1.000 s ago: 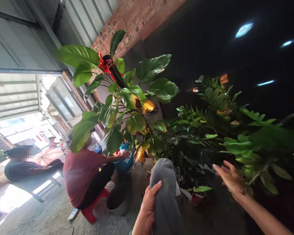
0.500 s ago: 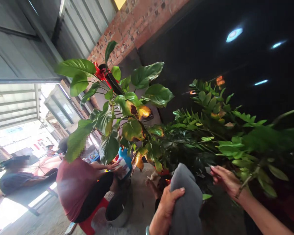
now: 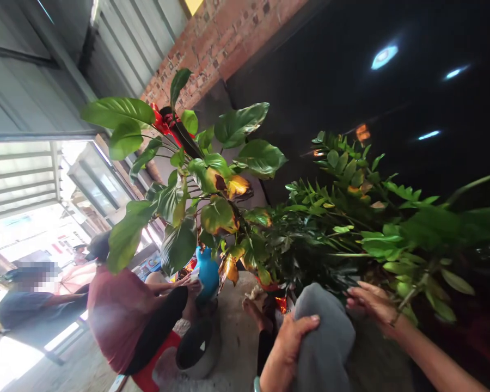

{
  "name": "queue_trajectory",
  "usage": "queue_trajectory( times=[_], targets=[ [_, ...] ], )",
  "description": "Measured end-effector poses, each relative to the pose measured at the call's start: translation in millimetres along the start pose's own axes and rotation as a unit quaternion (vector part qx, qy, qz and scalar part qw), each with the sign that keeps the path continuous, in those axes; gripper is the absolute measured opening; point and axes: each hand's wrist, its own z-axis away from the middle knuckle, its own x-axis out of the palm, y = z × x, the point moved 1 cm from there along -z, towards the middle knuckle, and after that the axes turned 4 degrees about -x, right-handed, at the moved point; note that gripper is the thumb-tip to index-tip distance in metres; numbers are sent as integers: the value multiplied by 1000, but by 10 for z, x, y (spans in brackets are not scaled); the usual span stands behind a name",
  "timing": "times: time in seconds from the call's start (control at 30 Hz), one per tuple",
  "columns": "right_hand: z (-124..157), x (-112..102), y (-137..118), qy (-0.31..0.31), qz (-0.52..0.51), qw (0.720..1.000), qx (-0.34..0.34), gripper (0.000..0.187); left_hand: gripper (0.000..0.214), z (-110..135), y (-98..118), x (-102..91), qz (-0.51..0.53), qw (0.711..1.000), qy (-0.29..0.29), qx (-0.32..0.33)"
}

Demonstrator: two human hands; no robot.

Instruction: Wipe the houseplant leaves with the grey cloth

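Observation:
My left hand (image 3: 288,345) is closed against grey fabric (image 3: 326,337), which looks like a trouser leg over a bent knee. Its thumb lies across the front of the fabric; the other fingers are mostly hidden. Further right, my right hand (image 3: 371,305) reaches in beside the low dark foliage, thumb and fingers pinched together. What they hold, if anything, is too small to make out. Just above it spreads a bushy green plant (image 3: 384,245). A tall broad-leaved plant (image 3: 218,215) with yellowed, browned leaves and a red ribbon (image 3: 163,121) rises at the centre.
A co-worker in a red shirt (image 3: 120,310) sits on a red stool (image 3: 157,359) beside a dark bucket (image 3: 198,348) and a blue vase-like object (image 3: 207,275). Another person (image 3: 28,302) sits far left. A dark glossy panel (image 3: 351,65) stands behind the plants.
The grey knee and my left hand have shifted right and slightly down. My right hand has moved slightly left and down; a small pale piece near its fingertips no longer shows. The co-worker's white packet has turned.

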Motion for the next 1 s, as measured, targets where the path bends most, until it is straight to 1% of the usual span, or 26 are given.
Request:
queue_trajectory(
  times=[0.07,0.13,0.2,0.23,0.27,0.3,0.33,0.4,0.43,0.47,0.5,0.57,0.63,0.67,0.7,0.73,0.8,0.83,0.9,0.93,0.97,1.0],
  targets=[
    [3,3,0,7,2,1000,0,33,46,81,134,4,34,999,8,41],
    [10,9,-10,14,4,1000,-1,35,48,137,354,32,73,993,40,85],
    [21,17,-23,20,4,1000,-6,35,49,133,492,57,106,985,84,105],
    [27,21,-31,21,3,1000,-11,35,48,108,493,61,113,983,107,101],
    [33,24,-37,23,3,1000,-18,34,47,76,446,57,108,983,124,87],
    [38,27,-42,25,5,999,-26,35,46,41,361,49,89,985,127,69],
    [41,29,-46,27,10,999,-36,37,45,13,252,36,61,990,116,50],
    [40,29,-46,29,25,998,-50,42,44,-5,47,11,-2,998,61,25],
    [36,27,-41,27,30,998,-54,43,43,11,-13,6,-24,999,27,21],
    [29,24,-35,20,32,998,-53,42,43,42,-26,7,-33,999,0,24],
    [21,19,-27,12,31,998,-51,38,44,81,9,16,-30,999,-19,37],
    [4,3,-12,-1,26,999,-40,31,47,158,190,51,0,997,-30,74],
    [-11,-15,-2,-9,29,999,-25,27,50,187,406,91,51,992,-4,115],
    [-17,-25,0,-9,33,999,-20,26,51,174,476,105,76,989,18,126],
    [-23,-34,1,-11,36,999,-16,25,52,143,502,113,97,986,41,127],
    [-29,-41,3,-14,38,999,-11,23,52,100,478,114,108,985,60,119],
    [-43,-53,15,-16,40,999,0,19,52,1,303,90,89,990,73,76],
    [-52,-59,24,-14,41,999,7,17,53,-39,182,68,62,995,65,48],
    [-67,-67,47,-10,46,999,20,13,53,-74,-28,14,4,999,31,8],
    [-73,-69,56,-9,48,999,23,12,52,-67,-79,-9,-11,1000,11,-1],
    [-74,-70,62,-7,50,998,25,12,51,-48,-81,-26,-12,1000,-3,2],
    [-73,-70,62,-7,51,998,26,11,50,-23,-33,-33,0,1000,-8,14]
  ],
)
